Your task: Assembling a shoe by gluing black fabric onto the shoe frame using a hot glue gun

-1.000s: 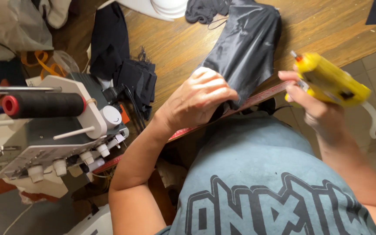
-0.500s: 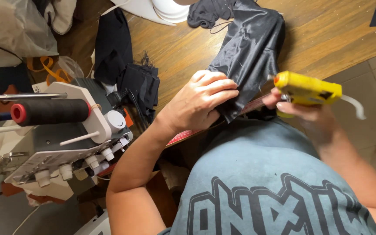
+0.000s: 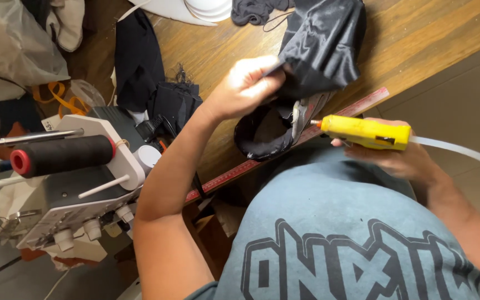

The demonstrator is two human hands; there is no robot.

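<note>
My left hand pinches the edge of a glossy black fabric piece, a soft, satiny bundle that slumps over the front edge of the wooden desk. Below my fingers the fabric opens into a rounded loop with a pale, ribbed lining showing inside. My right hand is clenched around a yellow plastic glue gun, held level, its metal nozzle pointing left and sitting just beside that lining. A translucent white glue stick juts from the back of the gun. A long red ruler lies along the desk edge under the fabric. To my left stands a white sewing machine carrying 1 cylindrical spool of black thread.
</note>
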